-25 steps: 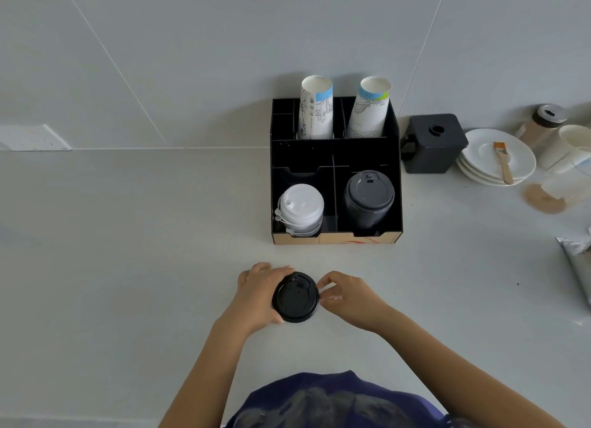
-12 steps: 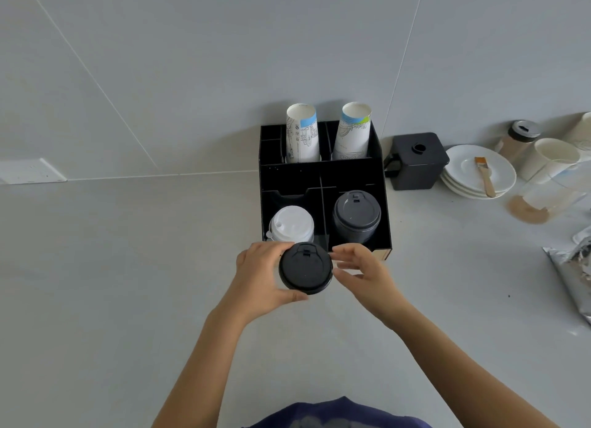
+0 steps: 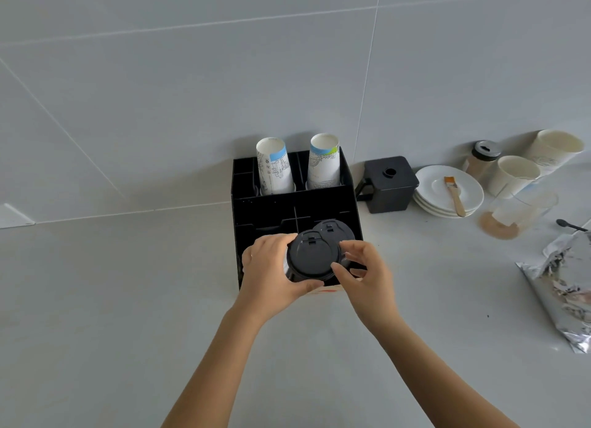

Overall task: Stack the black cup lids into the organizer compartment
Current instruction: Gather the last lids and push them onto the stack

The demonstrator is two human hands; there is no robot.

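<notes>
The black cup lid (image 3: 311, 257) is matt plastic. The organizer (image 3: 289, 205) has matt black panels. The counter (image 3: 112, 299) is smooth and matt. The foil bag (image 3: 564, 287) is crinkled and shiny.

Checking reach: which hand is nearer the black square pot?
Right. The right hand is in front-left of the pot; the left hand is farther left, across the held lid.
</notes>
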